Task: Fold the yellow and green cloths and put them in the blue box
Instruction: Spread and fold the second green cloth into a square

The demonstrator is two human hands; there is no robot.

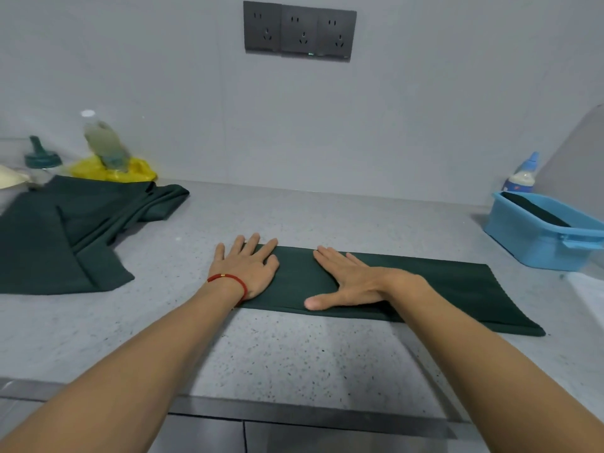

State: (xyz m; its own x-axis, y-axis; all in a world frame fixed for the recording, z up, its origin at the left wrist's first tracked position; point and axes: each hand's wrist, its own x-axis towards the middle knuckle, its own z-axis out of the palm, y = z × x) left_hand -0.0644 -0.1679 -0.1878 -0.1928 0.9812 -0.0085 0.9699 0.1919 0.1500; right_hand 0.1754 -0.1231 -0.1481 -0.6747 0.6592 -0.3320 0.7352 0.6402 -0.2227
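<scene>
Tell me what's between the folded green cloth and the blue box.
Nothing: in the head view, only bare speckled counter separates the folded green cloth from the blue box.

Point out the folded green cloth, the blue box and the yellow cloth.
Folded green cloth (457, 289), head view: bare right half.
Blue box (523, 237), head view: front wall.
Yellow cloth (143, 173), head view: right edge.

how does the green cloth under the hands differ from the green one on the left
The cloth under the hands is folded into a flat, narrow strip; the left cloth lies loose and rumpled. Both hands, left hand and right hand, press the strip; nothing touches the left cloth. Both are dark green.
</scene>
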